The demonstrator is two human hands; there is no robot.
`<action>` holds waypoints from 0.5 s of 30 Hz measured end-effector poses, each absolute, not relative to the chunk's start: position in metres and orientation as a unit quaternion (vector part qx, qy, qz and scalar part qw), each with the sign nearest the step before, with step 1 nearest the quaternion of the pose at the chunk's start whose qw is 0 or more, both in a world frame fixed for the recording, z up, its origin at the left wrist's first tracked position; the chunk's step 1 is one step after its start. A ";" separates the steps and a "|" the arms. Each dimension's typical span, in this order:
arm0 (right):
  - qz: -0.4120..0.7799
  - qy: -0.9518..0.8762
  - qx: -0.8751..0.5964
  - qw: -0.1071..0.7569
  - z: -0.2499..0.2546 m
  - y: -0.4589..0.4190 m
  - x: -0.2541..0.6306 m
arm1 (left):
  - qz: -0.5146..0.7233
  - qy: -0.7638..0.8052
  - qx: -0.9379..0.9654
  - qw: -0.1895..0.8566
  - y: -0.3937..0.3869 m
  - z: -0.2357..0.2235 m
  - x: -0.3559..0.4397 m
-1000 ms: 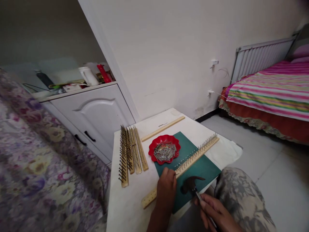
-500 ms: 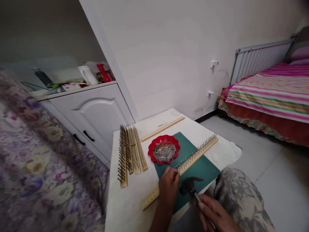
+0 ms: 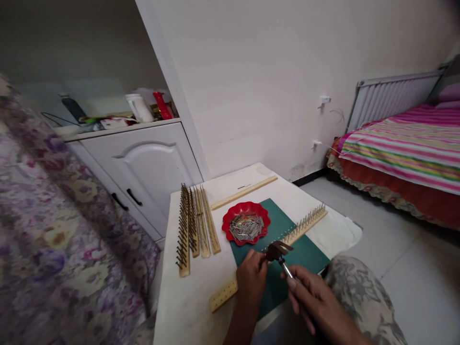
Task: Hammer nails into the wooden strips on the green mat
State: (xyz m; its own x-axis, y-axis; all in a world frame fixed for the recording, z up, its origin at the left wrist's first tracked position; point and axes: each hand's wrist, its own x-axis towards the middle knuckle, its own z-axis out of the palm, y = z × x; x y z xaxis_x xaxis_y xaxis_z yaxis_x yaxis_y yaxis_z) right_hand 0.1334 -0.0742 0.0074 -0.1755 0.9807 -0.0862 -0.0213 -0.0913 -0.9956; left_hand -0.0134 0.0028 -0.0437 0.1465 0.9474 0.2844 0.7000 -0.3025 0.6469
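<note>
My right hand (image 3: 312, 294) is wrapped round the handle of a claw hammer (image 3: 279, 250). The hammer head is at the fingertips of my left hand (image 3: 252, 275), over a long wooden strip (image 3: 224, 296). My left fingers are pinched on a nail at the strip; the hammer head mostly hides it now. A row of upright nails (image 3: 305, 223) fills the strip's far part, while its near end shows small holes. Under the strip lies a green mat (image 3: 314, 254). Just beyond my left hand stands a red scalloped dish (image 3: 226, 227) holding many loose nails (image 3: 247, 226).
Several nail-studded strips (image 3: 184, 239) lie at the table's left. A bare wooden strip (image 3: 244, 192) and two loose nails (image 3: 242, 187) lie at the back of the white-covered table (image 3: 194, 302). A cabinet (image 3: 151, 167) stands left, a bed (image 3: 395, 148) right.
The hammer has risen away from me, up and left, so its head now meets my left fingertips. My left hand stays in place. The view has shifted slightly.
</note>
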 end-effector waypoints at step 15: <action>0.567 -0.531 -0.471 0.418 0.007 -0.066 0.124 | 0.328 0.566 0.733 0.187 0.003 -0.045 -0.015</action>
State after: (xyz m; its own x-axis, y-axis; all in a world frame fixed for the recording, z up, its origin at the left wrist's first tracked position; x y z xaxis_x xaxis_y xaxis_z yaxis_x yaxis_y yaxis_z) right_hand 0.1239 -0.0663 0.0074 -0.2069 0.9741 -0.0906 0.0277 -0.0868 -0.9958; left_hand -0.0148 0.0027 -0.0454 0.1451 0.9522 0.2687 0.7068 -0.2898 0.6454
